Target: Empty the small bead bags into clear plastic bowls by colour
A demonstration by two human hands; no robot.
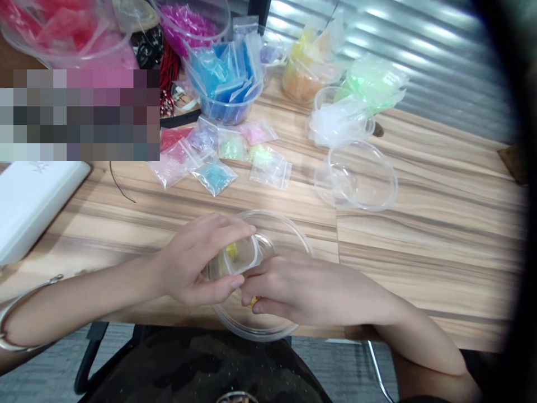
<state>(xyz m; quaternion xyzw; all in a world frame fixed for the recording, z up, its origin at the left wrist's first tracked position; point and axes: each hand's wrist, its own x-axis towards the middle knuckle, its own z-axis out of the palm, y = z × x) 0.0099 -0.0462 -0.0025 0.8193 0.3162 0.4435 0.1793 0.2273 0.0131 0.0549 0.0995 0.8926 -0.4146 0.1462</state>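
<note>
My left hand (201, 260) curls around a small clear bag (239, 254) with yellow beads inside, held over a clear plastic bowl (289, 235) at the table's near edge. My right hand (293, 288) is closed beside it, fingertips pinching something small and yellow (254, 302) low in the bowl. Both hands touch at the fingertips. A bangle (12, 313) circles my left wrist.
Small bags of coloured beads (218, 154) lie spread on the wooden table (419, 235). An empty clear bowl (361, 176) sits to the right. Tubs of blue (226, 84), pink, orange and green bags stand at the back. A white box (29, 204) lies left.
</note>
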